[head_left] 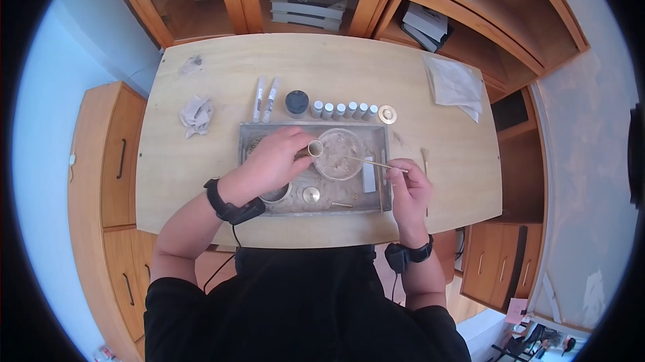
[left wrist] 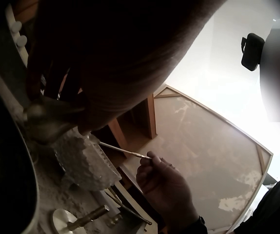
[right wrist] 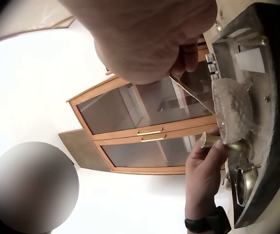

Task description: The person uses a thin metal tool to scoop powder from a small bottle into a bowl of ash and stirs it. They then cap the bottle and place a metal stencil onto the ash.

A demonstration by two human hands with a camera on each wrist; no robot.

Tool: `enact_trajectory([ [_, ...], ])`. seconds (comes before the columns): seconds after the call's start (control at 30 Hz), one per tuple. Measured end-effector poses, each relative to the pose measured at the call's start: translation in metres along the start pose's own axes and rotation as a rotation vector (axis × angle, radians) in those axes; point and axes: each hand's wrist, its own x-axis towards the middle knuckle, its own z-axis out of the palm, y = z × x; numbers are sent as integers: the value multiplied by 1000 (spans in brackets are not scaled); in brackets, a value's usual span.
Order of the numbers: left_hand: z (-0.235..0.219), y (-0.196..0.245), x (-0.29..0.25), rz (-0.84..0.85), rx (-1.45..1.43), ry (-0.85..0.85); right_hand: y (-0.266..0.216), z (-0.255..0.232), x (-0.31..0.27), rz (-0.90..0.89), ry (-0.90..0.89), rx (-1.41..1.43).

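My left hand grips a small brass cup with a flared mouth, at the left rim of a textured clear bowl. Pale grey powder lies in the bowl. From the right, my right hand pinches a thin brass stick near one end. Its far end reaches over the powder, toward the cup. Both hands are above a grey tray that holds the bowl. Below the left wrist is a round metal vessel, partly hidden, with a knobbed brass piece near it.
A white block lies right of the bowl in the tray. Behind stand a dark jar, several small capped vials, two slim tubes and a brass disc. Crumpled tissue lies left, a translucent bag and brush right.
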Motion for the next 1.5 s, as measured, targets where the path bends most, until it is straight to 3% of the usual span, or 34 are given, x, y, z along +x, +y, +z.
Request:
enact_trajectory([
  [0.23,-1,1,1,-3,9,-8,12,2,-10,49,-70,29],
  [0.53,0,0,0,-28,5,-36,19,5,-7,217,65,140],
  [0.83,-2,3,0,-17,-7,-18,0,2,6,107,124,290],
  [1.13,-1,1,-1,6,-2,3,-19,19,6,-59,-75,33],
  [1.33,-2,1,-1,-14,-4,-16,-14,3,-1,-35,60,35],
  [1.5,-1,0,-1,-17,-4,-20,-6,-18,-6,-11,24,-57],
])
